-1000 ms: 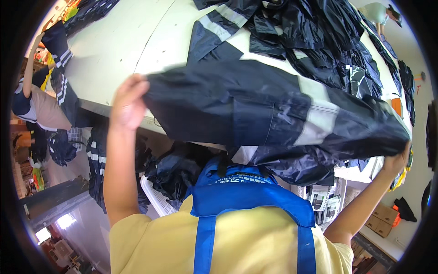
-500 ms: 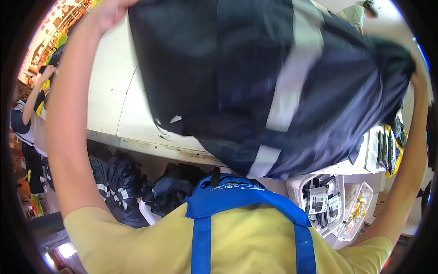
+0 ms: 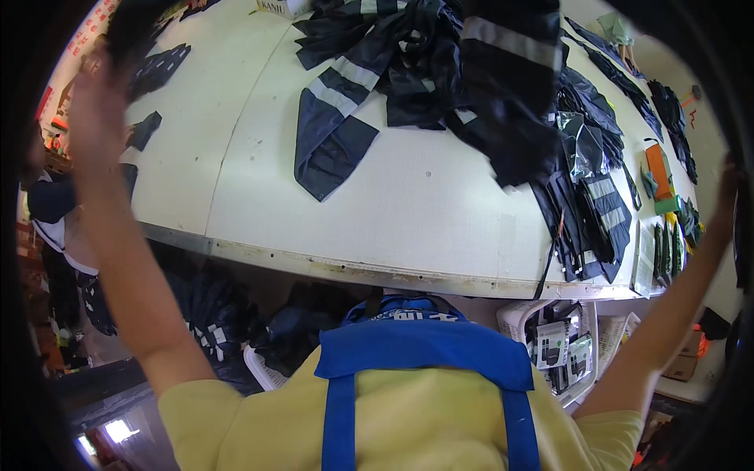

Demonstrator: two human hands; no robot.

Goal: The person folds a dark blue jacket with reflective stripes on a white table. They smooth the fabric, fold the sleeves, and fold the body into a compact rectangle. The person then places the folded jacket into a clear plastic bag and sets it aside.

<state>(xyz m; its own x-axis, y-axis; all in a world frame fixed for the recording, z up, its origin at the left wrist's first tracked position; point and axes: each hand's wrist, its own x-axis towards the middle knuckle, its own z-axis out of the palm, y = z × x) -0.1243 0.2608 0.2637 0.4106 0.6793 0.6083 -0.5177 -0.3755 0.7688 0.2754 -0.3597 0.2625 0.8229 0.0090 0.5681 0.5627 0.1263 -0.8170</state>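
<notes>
My left hand point(image 3: 98, 114) is raised at the far left, smeared by motion, with blurred dark cloth point(image 3: 133, 35) right at its fingers. My right hand point(image 3: 730, 184) is lifted at the far right rim, dim and partly cut off; its fingers do not show clearly. Between my spread arms lies a white table point(image 3: 440, 228). A blurred dark garment piece with a grey reflective band point(image 3: 510, 43) hangs over its far middle. Behind and beside it lie heaped dark garments with reflective bands, one sleeve point(image 3: 330, 153) stretching toward me.
Folded dark garments point(image 3: 605, 220) lie at the table's right, near an orange box point(image 3: 658, 171). Under the edge stand a white basket point(image 3: 514, 315) of packaged goods and dark bundled garments point(image 3: 212, 314). A co-worker point(image 3: 55, 200) is at the left; another person point(image 3: 616, 30) is far right.
The large dark garment that stretched between my hands no longer covers the table, so the heap behind shows. My left hand has moved down and left; my right hand has dropped slightly toward the rim.
</notes>
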